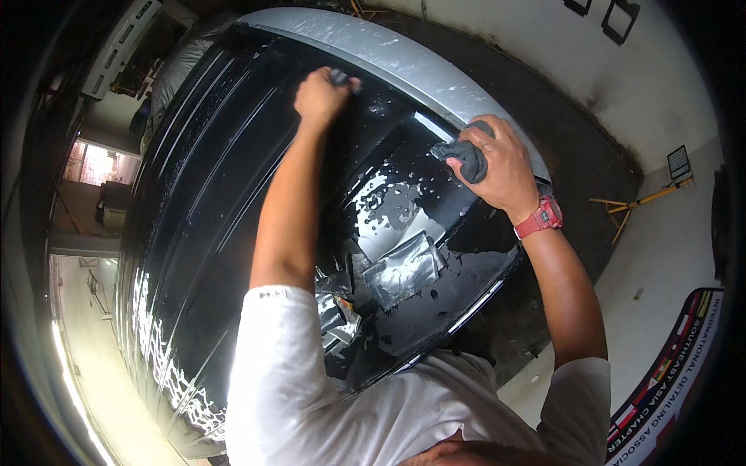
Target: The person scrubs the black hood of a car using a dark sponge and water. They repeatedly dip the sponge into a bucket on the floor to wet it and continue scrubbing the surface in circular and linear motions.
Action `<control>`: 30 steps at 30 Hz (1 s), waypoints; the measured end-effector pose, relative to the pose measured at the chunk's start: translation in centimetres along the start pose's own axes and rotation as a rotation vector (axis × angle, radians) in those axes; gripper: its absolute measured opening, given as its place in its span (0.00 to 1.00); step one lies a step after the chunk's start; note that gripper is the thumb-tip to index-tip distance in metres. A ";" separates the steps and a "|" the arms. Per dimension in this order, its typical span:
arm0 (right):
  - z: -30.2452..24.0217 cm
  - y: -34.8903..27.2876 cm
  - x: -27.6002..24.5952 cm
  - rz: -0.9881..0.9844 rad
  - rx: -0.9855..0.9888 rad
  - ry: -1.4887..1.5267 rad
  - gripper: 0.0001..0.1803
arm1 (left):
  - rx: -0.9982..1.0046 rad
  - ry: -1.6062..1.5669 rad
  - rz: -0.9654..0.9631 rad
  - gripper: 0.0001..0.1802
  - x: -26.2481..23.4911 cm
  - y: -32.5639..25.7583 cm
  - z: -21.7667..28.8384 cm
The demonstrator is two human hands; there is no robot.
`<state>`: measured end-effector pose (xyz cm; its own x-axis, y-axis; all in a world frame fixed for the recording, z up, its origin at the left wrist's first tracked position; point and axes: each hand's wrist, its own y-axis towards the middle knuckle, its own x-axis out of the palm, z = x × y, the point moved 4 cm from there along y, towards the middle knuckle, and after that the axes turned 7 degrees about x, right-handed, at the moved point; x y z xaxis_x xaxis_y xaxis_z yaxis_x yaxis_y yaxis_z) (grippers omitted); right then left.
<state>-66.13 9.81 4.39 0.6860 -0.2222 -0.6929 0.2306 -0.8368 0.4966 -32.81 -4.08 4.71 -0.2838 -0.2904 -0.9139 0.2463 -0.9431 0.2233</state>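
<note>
A wet, glossy black car panel [233, 155] with a silver edge [373, 43] stretches out in front of me. Toward its far edge, my left hand [321, 99] is closed around a small dark pad [339, 77], its exact kind too blurred to make out. My right hand [501, 167] grips a bunched dark grey cloth [472, 158] near the silver edge at the right. Closer to me, a shiny silver plastic packet [404, 270] lies flat on the wet panel. Beside it, partly behind my left arm, sits a crumpled plastic piece [336, 311].
Water beads and streaks cover much of the panel. A yellow stand with a work lamp [678, 163] stands by the right wall. At lower right hangs a dark banner with small flags [668, 365]. Something under a silvery cover [180, 74] is at far left.
</note>
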 end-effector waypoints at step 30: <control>-0.2 -0.2 0.3 -0.002 0.005 -0.022 0.20 | 0.741 0.096 -0.317 0.38 3.7 -7.5 3.0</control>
<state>-65.83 10.00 4.24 0.6705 -0.2317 -0.7048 0.2285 -0.8394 0.4932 -38.46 1.44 0.64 -0.1482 -0.0075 -0.9889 -0.5200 -0.8500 0.0844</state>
